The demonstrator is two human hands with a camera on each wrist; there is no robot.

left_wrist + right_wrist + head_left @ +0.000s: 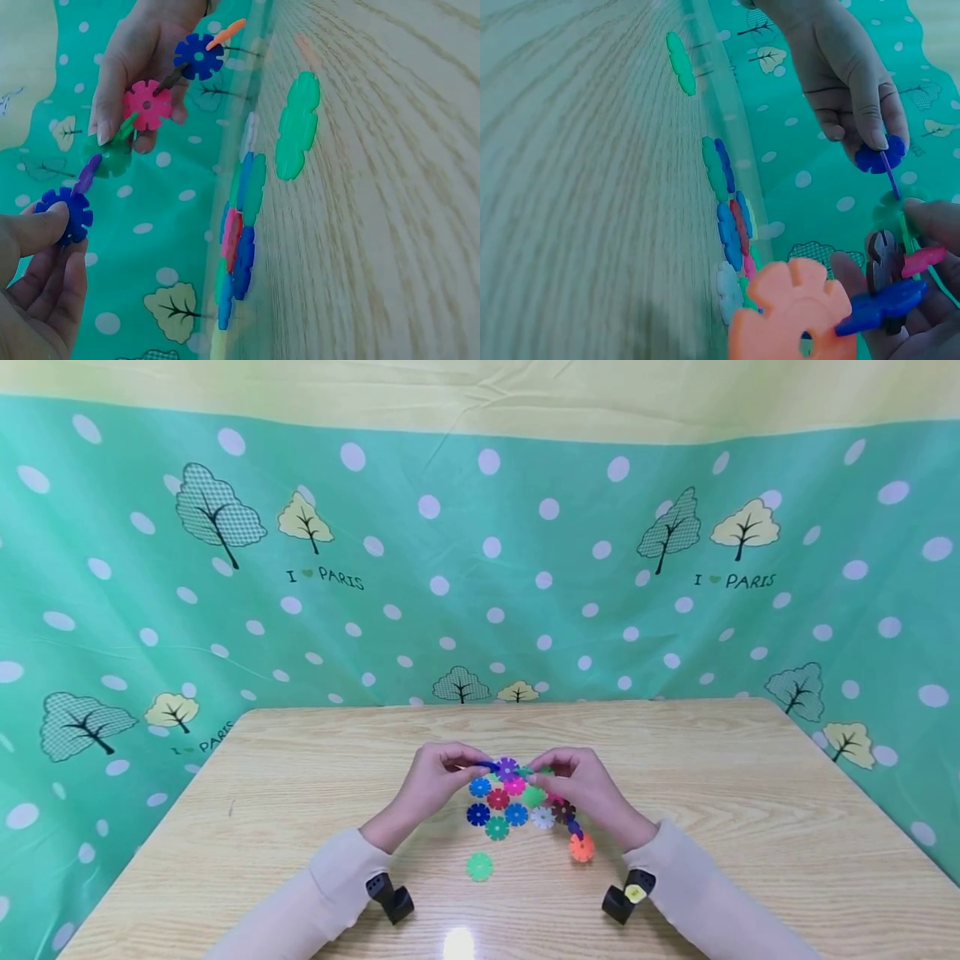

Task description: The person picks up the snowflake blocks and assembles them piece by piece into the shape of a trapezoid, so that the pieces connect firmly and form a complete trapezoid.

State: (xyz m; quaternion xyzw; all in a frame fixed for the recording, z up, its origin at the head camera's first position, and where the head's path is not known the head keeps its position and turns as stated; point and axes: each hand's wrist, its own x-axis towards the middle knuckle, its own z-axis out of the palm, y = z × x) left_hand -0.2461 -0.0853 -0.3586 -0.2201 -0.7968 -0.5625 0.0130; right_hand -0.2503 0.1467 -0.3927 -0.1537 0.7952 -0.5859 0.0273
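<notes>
Both hands hold up a chain of interlocking plastic snowflake discs above the table. My left hand [441,778] pinches the dark blue disc [67,216] at one end between thumb and fingers. Joined to it is a purple disc [507,769]. Further along, my right hand [579,783] pinches a green disc [111,157] with its thumb. From there the chain runs on past my right palm through a pink disc [147,105], a dark brown disc [883,262] and a blue disc [199,57] to an orange disc [582,847], which hangs at the free end.
Below the hands lie several loose discs on the wooden table [300,827], among them a red disc [498,799], a white disc [543,817] and a dark blue disc [477,814]. One light green disc [480,867] lies apart, nearer the front. A patterned curtain [495,610] hangs behind the table.
</notes>
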